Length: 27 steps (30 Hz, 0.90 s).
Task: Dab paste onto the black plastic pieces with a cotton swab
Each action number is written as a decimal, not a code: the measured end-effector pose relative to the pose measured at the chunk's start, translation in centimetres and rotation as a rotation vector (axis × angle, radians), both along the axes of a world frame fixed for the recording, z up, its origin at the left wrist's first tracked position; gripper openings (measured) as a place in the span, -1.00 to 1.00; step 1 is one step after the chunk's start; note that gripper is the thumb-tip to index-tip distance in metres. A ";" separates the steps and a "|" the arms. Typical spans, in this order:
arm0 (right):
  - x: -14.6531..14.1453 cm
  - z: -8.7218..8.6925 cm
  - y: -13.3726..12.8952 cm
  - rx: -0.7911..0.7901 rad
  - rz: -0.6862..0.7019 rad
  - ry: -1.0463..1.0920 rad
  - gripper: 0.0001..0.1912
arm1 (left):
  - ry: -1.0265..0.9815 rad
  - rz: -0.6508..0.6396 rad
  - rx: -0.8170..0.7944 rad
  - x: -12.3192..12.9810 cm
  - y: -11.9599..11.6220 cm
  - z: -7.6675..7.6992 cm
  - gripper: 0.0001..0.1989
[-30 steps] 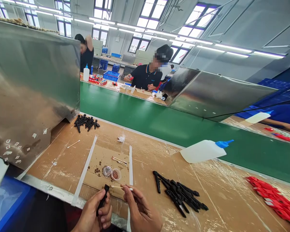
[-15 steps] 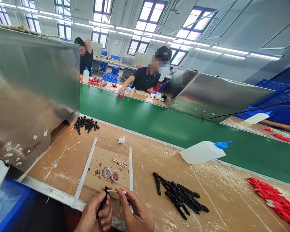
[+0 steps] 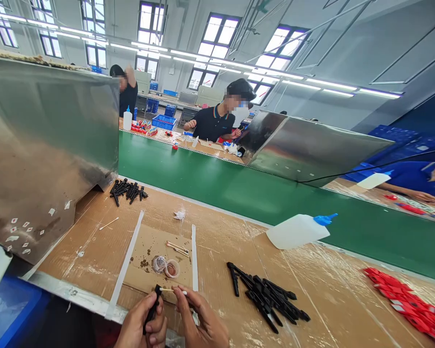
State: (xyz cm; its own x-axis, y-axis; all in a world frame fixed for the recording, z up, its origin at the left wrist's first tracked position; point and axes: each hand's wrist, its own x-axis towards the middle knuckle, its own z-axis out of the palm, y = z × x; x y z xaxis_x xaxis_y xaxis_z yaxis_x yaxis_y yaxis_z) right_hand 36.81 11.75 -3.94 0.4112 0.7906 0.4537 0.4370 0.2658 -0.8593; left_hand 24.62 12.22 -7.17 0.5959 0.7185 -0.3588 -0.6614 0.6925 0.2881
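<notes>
At the table's front edge, my left hand (image 3: 144, 323) grips a slim black plastic part (image 3: 152, 311), its top end pointing up. My right hand (image 3: 202, 316) pinches a cotton swab (image 3: 168, 290) between thumb and fingers. The swab lies level, and its left tip meets the top of the black part. Just beyond my hands is a cardboard sheet (image 3: 141, 278) spotted with brown drops. On it stand a small clear cup (image 3: 172, 268) with reddish-brown residue and a round clear lid or cup (image 3: 158, 264). Several used swabs (image 3: 177, 247) lie behind them.
Black parts are piled at right (image 3: 266, 299) and far left (image 3: 128, 191). A white squeeze bottle (image 3: 297, 232) with blue cap lies on its side. Red pieces (image 3: 406, 304) are heaped far right. A green conveyor belt (image 3: 203, 179) runs behind; a metal panel (image 3: 50, 145) stands left. Co-workers sit across.
The view has shifted slightly. My hands keep the swab tip at the black part. The co-worker across has let go of a red item on the belt's far edge and drawn the hand back.
</notes>
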 end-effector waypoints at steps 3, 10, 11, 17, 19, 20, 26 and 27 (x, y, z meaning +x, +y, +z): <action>-0.1 0.2 -0.1 0.026 -0.017 -0.010 -0.85 | 0.000 -0.007 -0.001 0.0 0.0 0.1 -0.53; -0.8 0.4 -0.3 0.084 -0.004 -0.009 -0.94 | -0.001 -0.027 -0.025 -0.2 0.1 0.4 -0.51; -0.8 0.2 -0.3 0.063 -0.013 0.007 -0.90 | -0.004 -0.025 -0.023 -0.2 0.1 0.4 -0.51; 1.2 -1.8 0.9 -0.209 -0.153 0.203 -0.55 | -0.035 -0.033 0.035 -0.4 0.1 -0.2 -0.53; 2.0 -2.1 2.1 -0.295 -0.103 0.221 -0.48 | -0.039 -0.044 0.071 -0.5 0.2 -0.3 -0.53; 2.3 -2.1 2.7 -0.321 -0.065 0.218 -0.46 | -0.043 -0.047 0.098 -0.6 0.2 -0.3 -0.54; 3.3 -1.7 2.7 -0.231 -0.063 0.106 -0.41 | -0.081 -0.092 0.187 -1.4 -0.3 -0.4 -0.51; 3.2 -1.8 1.9 -0.183 -0.103 0.070 -0.44 | -0.064 -0.103 0.180 -1.5 -0.6 -0.5 -0.48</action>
State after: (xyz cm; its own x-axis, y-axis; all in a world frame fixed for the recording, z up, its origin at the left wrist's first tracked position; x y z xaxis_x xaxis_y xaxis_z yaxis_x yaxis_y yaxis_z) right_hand 39.97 13.69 -5.72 0.5195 0.8092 0.2743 0.3912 0.0601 -0.9183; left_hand 23.16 11.64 -7.69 0.6868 0.7018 -0.1892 -0.6107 0.6983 0.3735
